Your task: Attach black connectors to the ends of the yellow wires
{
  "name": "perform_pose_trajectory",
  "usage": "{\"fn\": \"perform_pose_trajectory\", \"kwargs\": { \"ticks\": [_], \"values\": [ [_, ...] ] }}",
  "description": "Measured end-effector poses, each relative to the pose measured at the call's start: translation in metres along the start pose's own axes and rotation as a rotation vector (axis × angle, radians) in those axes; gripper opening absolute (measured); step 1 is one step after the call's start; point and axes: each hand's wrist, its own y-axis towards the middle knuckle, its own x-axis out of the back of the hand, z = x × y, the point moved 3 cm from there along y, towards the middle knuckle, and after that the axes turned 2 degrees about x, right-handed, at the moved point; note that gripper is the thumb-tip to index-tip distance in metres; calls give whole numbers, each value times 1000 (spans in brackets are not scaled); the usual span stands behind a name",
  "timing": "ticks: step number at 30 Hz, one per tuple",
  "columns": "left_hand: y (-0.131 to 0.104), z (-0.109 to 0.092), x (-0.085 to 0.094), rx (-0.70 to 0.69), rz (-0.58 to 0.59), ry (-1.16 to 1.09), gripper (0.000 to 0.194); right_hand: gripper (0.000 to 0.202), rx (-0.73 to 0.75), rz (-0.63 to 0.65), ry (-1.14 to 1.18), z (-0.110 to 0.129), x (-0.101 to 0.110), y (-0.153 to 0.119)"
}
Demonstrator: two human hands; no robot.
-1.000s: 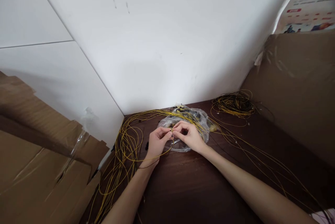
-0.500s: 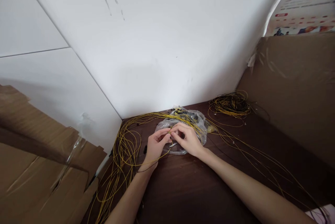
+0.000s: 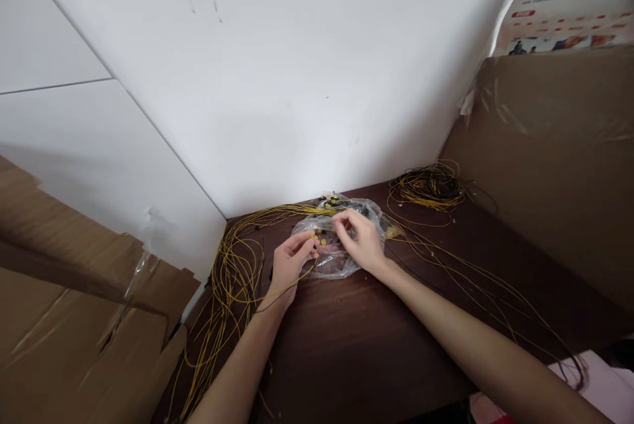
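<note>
Yellow thin wire (image 3: pixel 310 272) sits pinched in the left hand (image 3: pixel 289 263), while the curled right hand (image 3: pixel 364 243), grip impossible to tell, is over a crumpled clear plastic bag (image 3: pixel 341 268)

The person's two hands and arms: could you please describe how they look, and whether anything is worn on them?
The left hand and right hand are bare, without gloves. Both slim forearms are uncovered, with no sleeve, watch or bracelet visible. Fingernail details are too small to tell.
</note>
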Motion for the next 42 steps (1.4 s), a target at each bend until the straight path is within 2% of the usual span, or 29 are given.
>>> {"fn": "perform_pose_trajectory", "kwargs": {
  "ticks": [4,7,11,15,17,19,22,28,35,42],
  "values": [
    [-2,-1,-2,8,0,-15,34,18,-76,-162,-96,-23,19,7],
    [-1,-1,-2,9,2,-8,35,20,-114,-176,-169,-37,27,8],
    [0,0,-2,14,3,-11,35,25,-16,-68,-164,-29,24,7],
    [-1,-1,-3,11,7,-19,35,30,152,225,-109,-4,9,0],
    [-1,-1,-3,10,10,-24,35,31,184,359,-120,3,1,-4],
    [-2,-2,-4,9,14,-31,34,30,176,421,-143,4,-5,-8],
    [-2,-2,-4,5,17,-34,34,28,128,415,-172,-3,-10,-11],
    [-2,-1,-4,8,23,-44,32,24,30,313,-267,-16,-14,-13],
    [-2,-1,-4,-4,36,-37,32,36,137,465,-356,-8,-23,-16],
    [-1,0,-4,0,43,-42,29,23,71,476,-410,-10,-22,-16]
  ]
}}
